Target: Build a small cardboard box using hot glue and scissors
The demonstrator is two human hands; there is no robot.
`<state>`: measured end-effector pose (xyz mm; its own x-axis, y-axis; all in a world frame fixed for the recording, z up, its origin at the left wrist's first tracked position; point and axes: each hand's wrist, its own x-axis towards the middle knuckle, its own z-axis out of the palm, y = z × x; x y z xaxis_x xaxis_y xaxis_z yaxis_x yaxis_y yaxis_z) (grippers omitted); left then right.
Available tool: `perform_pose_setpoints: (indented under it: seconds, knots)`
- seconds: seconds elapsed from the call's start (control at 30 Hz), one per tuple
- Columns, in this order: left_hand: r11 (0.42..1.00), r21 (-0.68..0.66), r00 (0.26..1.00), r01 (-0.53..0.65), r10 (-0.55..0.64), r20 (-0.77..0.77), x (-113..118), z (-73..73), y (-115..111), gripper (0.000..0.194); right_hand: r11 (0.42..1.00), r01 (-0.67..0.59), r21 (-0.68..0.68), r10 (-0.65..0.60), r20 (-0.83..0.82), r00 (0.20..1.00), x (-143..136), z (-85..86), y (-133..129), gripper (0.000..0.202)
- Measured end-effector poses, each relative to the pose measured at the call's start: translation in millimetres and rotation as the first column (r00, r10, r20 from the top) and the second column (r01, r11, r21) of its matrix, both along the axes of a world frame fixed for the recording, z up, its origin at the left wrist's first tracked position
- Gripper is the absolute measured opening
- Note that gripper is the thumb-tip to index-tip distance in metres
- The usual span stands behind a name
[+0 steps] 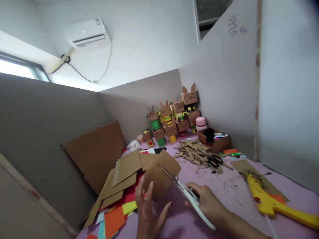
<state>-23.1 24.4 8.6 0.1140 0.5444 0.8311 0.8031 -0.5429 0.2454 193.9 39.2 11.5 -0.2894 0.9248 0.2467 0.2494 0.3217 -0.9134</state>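
A piece of brown cardboard (163,166) is tilted up above the purple-covered table. My right hand (208,202) grips white-handled scissors (189,196), one blade lying across the near face of the cardboard and the other hidden. Beside its lower left edge, my left hand (152,209) has its fingers and thumb spread apart. The fingertips overlap the cardboard in view; whether they press on it I cannot tell.
Flat cardboard sheets (127,167) and coloured paper (114,220) lie left. Cardboard strips (194,152) with black-handled scissors (214,160), a supply box (218,142) and several animal figures (170,129) are behind. A yellow glue gun (269,200) lies right. Partition walls (224,93) enclose the table.
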Motion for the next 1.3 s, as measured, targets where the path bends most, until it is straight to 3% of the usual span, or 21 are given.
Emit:
perform_pose_setpoints:
  seconds: [0.07,0.1,0.13,0.17,0.2,0.23,0.3,0.4,0.53,0.57,0.63,0.73,0.9,1.07,1.2,1.3]
  knots:
    - [0.999,-0.011,0.938,0.051,-0.044,0.344,21.8,-16.5,-3.7,0.028,0.999,0.034,0.006,-0.034,-0.043,0.999,-5.5,-1.8,-0.3,0.026]
    - [0.994,-0.041,0.919,0.101,-0.077,0.386,34.2,-25.4,-4.7,0.023,0.999,0.046,0.005,-0.046,-0.060,0.997,-8.3,-2.8,-0.7,0.029]
    - [0.983,-0.087,0.899,0.164,-0.113,0.422,46.7,-33.5,-4.9,0.036,0.999,0.050,0.000,-0.050,-0.081,0.995,-11.3,-4.0,-1.2,0.031]
    - [0.928,-0.184,0.812,0.324,-0.173,0.557,58.5,-40.3,-4.4,0.056,0.999,0.040,-0.006,-0.040,-0.110,0.993,-14.2,-5.5,-1.8,0.034]
    - [0.839,-0.249,0.703,0.484,-0.204,0.681,68.8,-45.1,-3.2,0.077,1.000,0.018,-0.008,-0.019,-0.146,0.989,-17.0,-7.1,-2.5,0.035]
    - [0.759,-0.301,0.629,0.577,-0.178,0.757,76.9,-47.8,-1.7,0.083,1.000,-0.008,-0.003,0.007,-0.186,0.982,-19.6,-8.7,-3.1,0.035]
    - [0.636,-0.324,0.484,0.700,-0.090,0.870,85.5,-47.8,1.6,0.086,0.998,-0.055,0.030,0.061,-0.261,0.964,-23.4,-10.9,-4.0,0.033]
    - [0.627,-0.299,0.385,0.720,-0.002,0.923,82.3,-40.7,4.5,0.070,0.988,-0.129,0.080,0.147,-0.305,0.941,-24.5,-10.5,-4.8,0.026]
    - [0.727,-0.342,0.361,0.596,0.138,0.922,69.3,-32.5,4.0,0.053,0.923,-0.384,0.039,0.366,-0.401,0.840,-24.9,-11.9,-7.2,0.032]
    - [0.749,-0.355,0.353,0.559,0.173,0.920,68.0,-31.4,3.7,0.049,0.917,-0.395,0.046,0.378,-0.409,0.830,-27.1,-15.0,-8.2,0.035]
    - [0.777,-0.361,0.336,0.516,0.204,0.919,68.9,-30.2,3.2,0.044,0.960,-0.274,0.064,0.279,-0.348,0.895,-34.6,-24.4,-10.3,0.046]
    - [0.792,-0.335,0.311,0.511,0.192,0.931,75.6,-29.8,2.9,0.044,0.997,0.014,0.077,-0.005,-0.113,0.994,-47.9,-38.6,-11.0,0.057]
    - [0.798,-0.323,0.303,0.508,0.186,0.935,78.3,-31.5,4.2,0.048,0.972,0.003,0.234,-0.049,0.193,0.980,-54.2,-37.6,-5.4,0.059]
    - [0.763,-0.342,0.330,0.548,0.179,0.927,72.3,-38.3,9.2,0.050,0.973,0.087,0.212,-0.132,0.209,0.969,-51.1,-30.0,-7.1,0.063]
    - [0.718,-0.332,0.333,0.611,0.147,0.931,69.9,-47.0,14.4,0.058,0.975,0.123,0.186,-0.160,0.202,0.966,-49.5,-27.9,-10.5,0.054]
    - [0.687,-0.354,0.382,0.634,0.120,0.917,66.4,-50.3,16.7,0.063,0.974,0.148,0.171,-0.179,0.178,0.968,-45.7,-25.4,-10.6,0.047]
